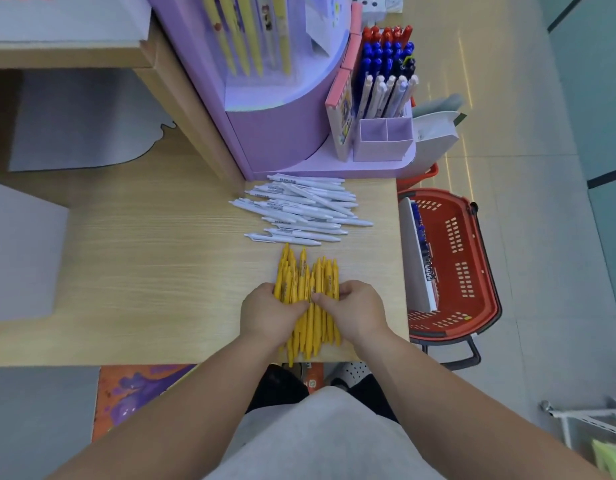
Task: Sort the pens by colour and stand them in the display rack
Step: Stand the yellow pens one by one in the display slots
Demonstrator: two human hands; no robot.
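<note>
A pile of several yellow pens [308, 271] lies on the wooden table [154, 258] near its front edge, tips pointing away from me. My left hand [270, 315] grips the pile from the left and my right hand [355, 311] grips it from the right, fingers curled over the pens. Behind them lies a loose heap of several white pens [306, 209]. The purple display rack [384, 136] stands at the back right. Its rear slots hold red, blue, dark and white pens [386, 64]; the two front compartments hold nothing.
A red shopping basket [452, 268] with a flat pack of pens stands on the floor right of the table. A tall purple display stand [275, 98] fills the back middle. A white paper bag [434, 133] sits behind the rack. Grey blurred boxes lie left.
</note>
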